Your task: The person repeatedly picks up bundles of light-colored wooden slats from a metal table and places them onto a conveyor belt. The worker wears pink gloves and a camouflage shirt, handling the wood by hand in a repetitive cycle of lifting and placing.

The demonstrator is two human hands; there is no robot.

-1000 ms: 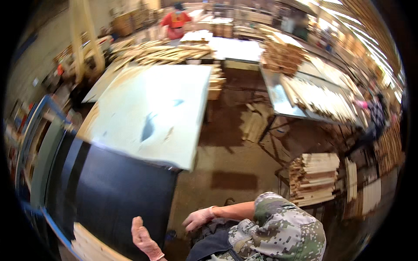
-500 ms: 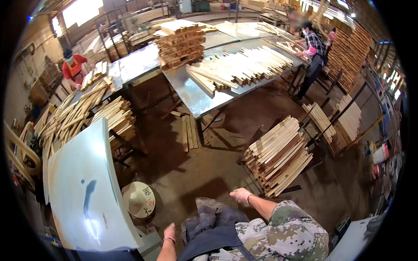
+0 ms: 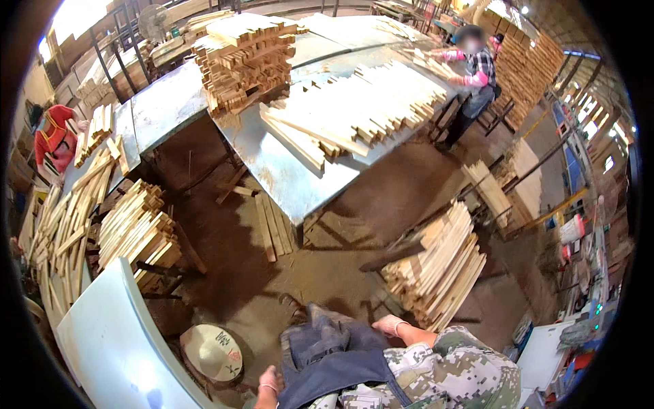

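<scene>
Beside the right edge of my dark apron (image 3: 334, 347), my right hand (image 3: 387, 325) hangs in a pale pink glove. Its fingers are loosely bent and hold nothing that shows. A stack of light wooden strips (image 3: 439, 266) on a low rack lies just beyond it, apart from it. On the apron's other side hangs my left hand (image 3: 270, 379), gloved alike, fingers slack and no thing visible in them. To its left stands a round pale-topped bucket (image 3: 212, 352) with dark and red marks. Neither hand touches wood.
A metal-topped table (image 3: 286, 187) ahead bears wooden strips (image 3: 368, 102) and a tall wood stack (image 3: 245, 61). A smooth pale panel (image 3: 129, 347) curves in at left. Loose strips (image 3: 276, 228) lie underfoot. One person (image 3: 477, 71) works far right, another (image 3: 58, 140) far left.
My view has shifted forward and turned right, so the tables and the strip stack look nearer. My right hand has drawn in to the apron. The person in red now leans lower.
</scene>
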